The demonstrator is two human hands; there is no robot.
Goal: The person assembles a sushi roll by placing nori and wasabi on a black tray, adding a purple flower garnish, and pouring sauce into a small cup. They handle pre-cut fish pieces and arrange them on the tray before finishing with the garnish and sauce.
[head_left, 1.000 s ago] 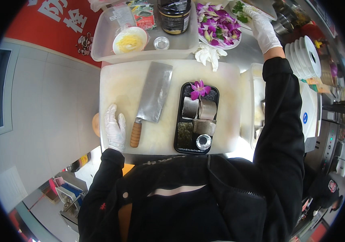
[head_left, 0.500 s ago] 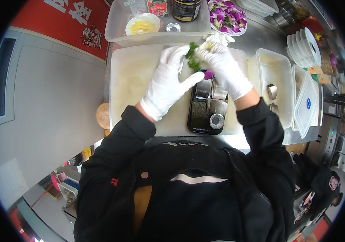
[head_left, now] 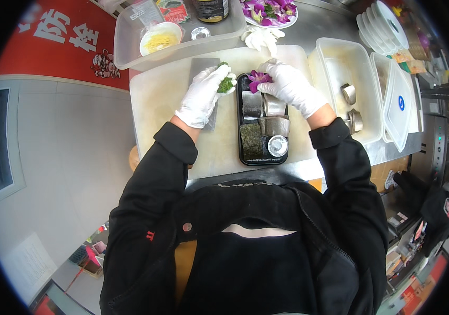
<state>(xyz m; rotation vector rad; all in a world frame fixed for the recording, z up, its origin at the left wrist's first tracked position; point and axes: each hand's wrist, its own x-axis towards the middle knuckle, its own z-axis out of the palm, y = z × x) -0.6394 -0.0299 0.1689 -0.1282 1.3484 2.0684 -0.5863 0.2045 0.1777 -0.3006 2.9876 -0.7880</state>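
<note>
Both my hands wear white gloves. My left hand [head_left: 202,100] pinches a sprig of curly green parsley [head_left: 226,84] above the pale cutting board [head_left: 156,121]. A flat grey blade-like piece [head_left: 203,65] lies partly hidden under that hand. My right hand [head_left: 290,88] has its fingertips on a purple orchid flower [head_left: 259,82] at the far end of a black tray [head_left: 258,162]. In the tray sit several silvery-skinned pieces [head_left: 275,126], a dark green speckled piece [head_left: 250,139] and a round foil cup [head_left: 277,146] at the near right.
Beyond the board stand a clear bin [head_left: 182,52] with a bowl of yellow shreds [head_left: 161,40] and a plate of orchids [head_left: 274,23]. A crumpled white glove [head_left: 262,38] lies nearby. On the right are a plastic tub [head_left: 334,52], lids [head_left: 403,121] and stacked white dishes [head_left: 382,29].
My hands have moved apart. The parsley, earlier between them, is now in my left hand. My right hand has come to the orchid at the tray's far end. The view has shifted slightly.
</note>
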